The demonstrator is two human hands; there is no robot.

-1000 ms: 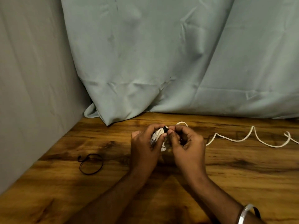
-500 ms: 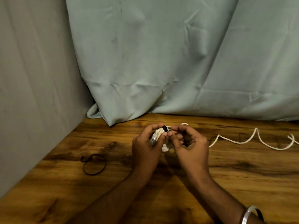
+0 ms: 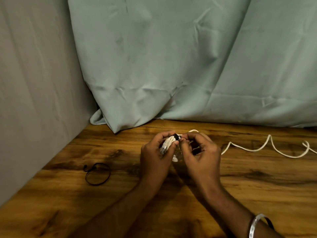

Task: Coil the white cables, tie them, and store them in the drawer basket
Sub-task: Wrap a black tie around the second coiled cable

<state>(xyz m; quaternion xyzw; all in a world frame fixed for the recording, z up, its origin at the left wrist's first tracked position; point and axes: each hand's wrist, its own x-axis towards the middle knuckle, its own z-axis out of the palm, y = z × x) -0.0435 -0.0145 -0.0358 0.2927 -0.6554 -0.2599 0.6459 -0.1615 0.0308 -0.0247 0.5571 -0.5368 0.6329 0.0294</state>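
Observation:
My left hand [image 3: 155, 157] grips a small coil of white cable [image 3: 169, 143] above the wooden table [image 3: 68, 194]; a clear plug end sticks out by its thumb. A black tie [image 3: 176, 136] wraps the top of the coil. My right hand [image 3: 200, 152] pinches that tie with thumb and forefinger, close against the left hand. Most of the coil is hidden behind my fingers. A second white cable [image 3: 267, 146] lies loose in waves on the table to the right. No drawer basket is in view.
A black loop tie [image 3: 98, 174] lies on the table left of my hands. A pale green curtain [image 3: 171, 66] hangs along the back edge, and a grey wall [image 3: 34, 83] bounds the left side. A metal bangle [image 3: 255, 224] sits on my right wrist.
My hands stay together on the coil with only small finger movements at the black tie. The view has shifted slightly.

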